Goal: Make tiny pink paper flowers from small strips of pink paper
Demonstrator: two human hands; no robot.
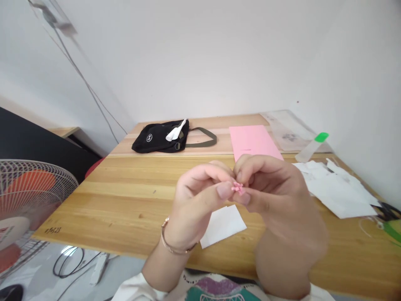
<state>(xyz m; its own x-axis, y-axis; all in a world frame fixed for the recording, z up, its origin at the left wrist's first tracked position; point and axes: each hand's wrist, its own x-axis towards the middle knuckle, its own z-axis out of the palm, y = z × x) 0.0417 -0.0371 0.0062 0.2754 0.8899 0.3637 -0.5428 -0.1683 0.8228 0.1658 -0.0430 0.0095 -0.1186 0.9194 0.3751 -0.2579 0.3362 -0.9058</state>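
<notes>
Between the fingertips of both hands is a small pink paper piece (238,188), cut or folded into a star-like or flower-like shape. My left hand (203,188), with a bracelet at the wrist, pinches its left side between thumb and forefinger. On the other side my right hand (275,188) pinches it the same way. Both hands are raised over the table, and the fingers hide part of the piece. Below them a folded white paper (224,225) lies on the wood. A pink sheet (255,140) rests behind my right hand.
On the wooden table (125,200) lies a black bag (159,138) with white tissue on it. To the right are a green-capped glue bottle (313,146), white papers (344,192) and black-handled scissors (388,211). A fan (31,205) stands left of the table.
</notes>
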